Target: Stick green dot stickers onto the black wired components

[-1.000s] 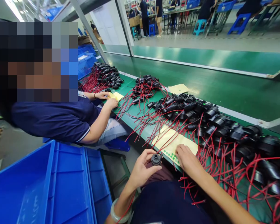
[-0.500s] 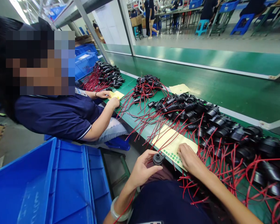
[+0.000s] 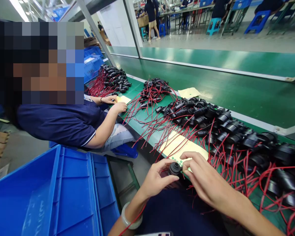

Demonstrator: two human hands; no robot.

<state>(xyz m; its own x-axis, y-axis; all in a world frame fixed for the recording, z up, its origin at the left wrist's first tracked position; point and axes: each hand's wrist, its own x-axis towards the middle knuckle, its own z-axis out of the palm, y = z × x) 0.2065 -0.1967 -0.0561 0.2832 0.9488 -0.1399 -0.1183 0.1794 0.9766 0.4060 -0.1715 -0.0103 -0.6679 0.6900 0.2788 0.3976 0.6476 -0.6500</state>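
My left hand [image 3: 155, 181] grips a small round black part [image 3: 175, 168] between thumb and fingers, its stepped top facing up. A red wire runs along my left forearm. Beside the part, my right hand [image 3: 203, 173] has its fingers bent, with the fingertips close together at the part's right side; whether they hold something is hidden. Behind both hands lies a yellow sheet [image 3: 178, 144] with green round stickers, partly covered by my right hand and crossed by red wires. A long pile of black parts [image 3: 201, 113] with red wires stretches along the green bench.
On the left sits a person in a dark blue shirt [image 3: 61, 123], both hands at a small yellow sheet [image 3: 123, 99]. Large blue bins [image 3: 75, 190] stand at the lower left. Another yellow sheet [image 3: 188, 92] lies behind the pile. A metal frame post [image 3: 132, 28] rises beyond the bench.
My right hand has moved left from the yellow sheet to the black part. My left hand has shifted slightly right with the part. The seated person's near hand has moved slightly.
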